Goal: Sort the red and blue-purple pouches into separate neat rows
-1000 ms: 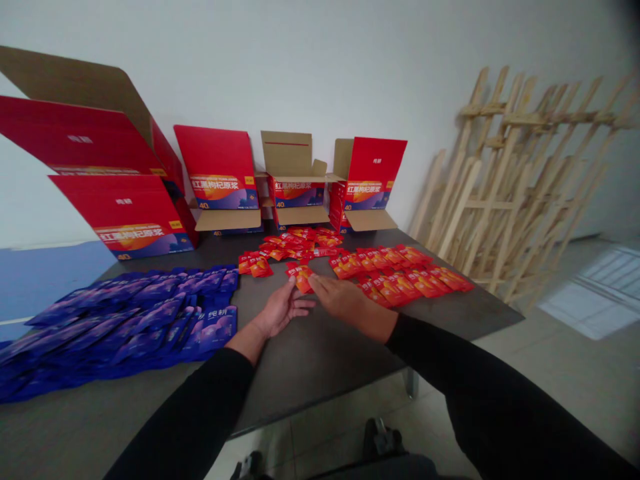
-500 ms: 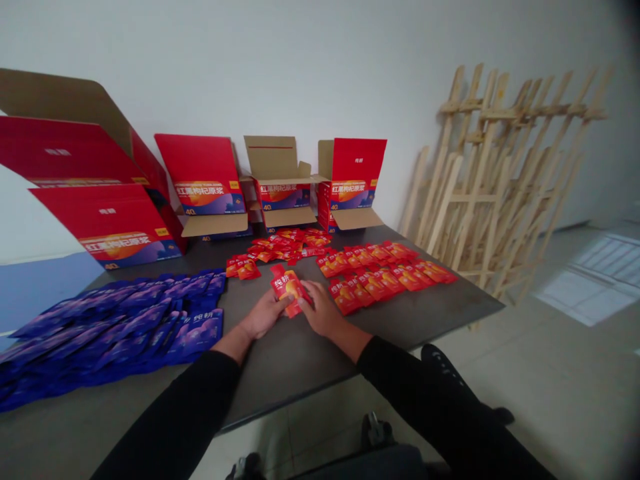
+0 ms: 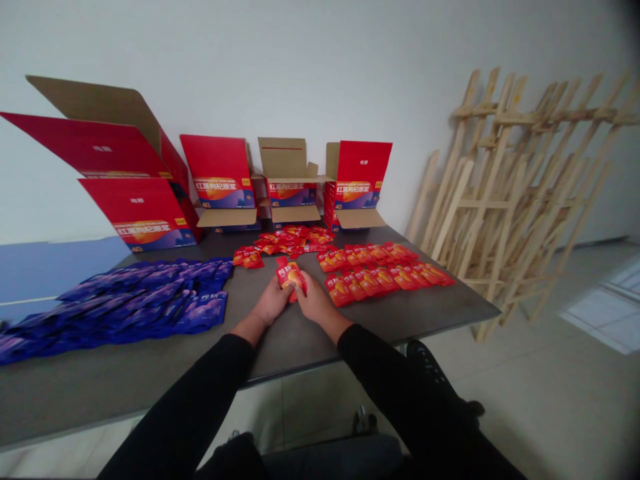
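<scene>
Head view, looking forward and down over a dark grey tabletop (image 3: 293, 350). Centre: one red foil sachet (image 3: 290, 277) stands slightly tilted above the middle of the table, pinched in a narrow grip between the left hand (image 3: 273, 301) and the right hand (image 3: 317, 300). The left fingers reach its lower left side, and the right fingertips (image 3: 303, 280) press on its right edge (the two hands nearly meet beneath it, hiding its lower end). Right of the hands: rows of overlapping red sachets (image 3: 385, 271) lie flat, just beyond the right hand. Further back: a loose heap of red sachets (image 3: 285, 240) lies near the table's far edge. Left of the hands: a wide bank of overlapping blue-purple sachets (image 3: 145, 300) lies well apart from the red rows. Background: open red cartons (image 3: 217, 172) stand in a line along the wall, their cardboard flaps raised. Far right: wooden frames (image 3: 500, 200) lean against the wall.
</scene>
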### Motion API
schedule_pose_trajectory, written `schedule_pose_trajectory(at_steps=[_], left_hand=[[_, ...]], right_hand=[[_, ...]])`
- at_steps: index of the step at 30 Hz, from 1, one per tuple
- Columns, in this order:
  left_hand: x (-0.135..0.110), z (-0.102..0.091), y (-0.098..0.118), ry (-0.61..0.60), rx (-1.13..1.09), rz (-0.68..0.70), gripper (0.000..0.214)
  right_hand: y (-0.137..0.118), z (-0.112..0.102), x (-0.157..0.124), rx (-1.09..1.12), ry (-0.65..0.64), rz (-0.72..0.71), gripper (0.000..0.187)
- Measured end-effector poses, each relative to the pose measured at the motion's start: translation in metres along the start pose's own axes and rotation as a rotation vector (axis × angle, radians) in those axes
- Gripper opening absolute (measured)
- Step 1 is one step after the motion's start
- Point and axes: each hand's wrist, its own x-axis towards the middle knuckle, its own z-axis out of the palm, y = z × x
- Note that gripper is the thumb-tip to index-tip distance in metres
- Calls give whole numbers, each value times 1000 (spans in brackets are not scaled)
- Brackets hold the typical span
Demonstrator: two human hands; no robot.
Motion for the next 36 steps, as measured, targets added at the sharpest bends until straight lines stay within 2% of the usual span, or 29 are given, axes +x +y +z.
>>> schedule_pose_trajectory(at_steps=[7, 12, 16, 19, 23, 25, 27, 31, 34, 36], left_hand=[[-11, 33, -7, 305, -4, -36, 32], [-15, 38, -6, 469, 25, -68, 25], [-18, 36, -3, 473, -25, -61, 24], [-21, 38, 0, 420, -37, -3, 26], [-22, 44, 4, 343, -88, 59, 37], [-23, 46, 8, 318, -119, 15, 36], [-24, 47, 11, 299, -125, -33, 31], [-27, 47, 14, 284, -100, -60, 23], [-28, 47, 15, 275, -67, -40, 22], [-28, 47, 14, 258, -27, -24, 24]], right_hand=[[0, -1, 5, -55, 70, 57, 51], [-2, -2, 1, -169, 71, -7, 51], [-4, -1, -5, -252, 39, -113, 65], [-6, -1, -9, -291, 30, -126, 65], [-9, -16, -10, -337, 74, -137, 65], [-8, -36, -5, -375, 118, -125, 64], [-3, -67, 3, -447, 162, -80, 61], [27, -153, 11, -673, 201, 85, 61], [59, -218, 0, -830, 204, 263, 61], [79, -251, -12, -896, 183, 381, 62]])
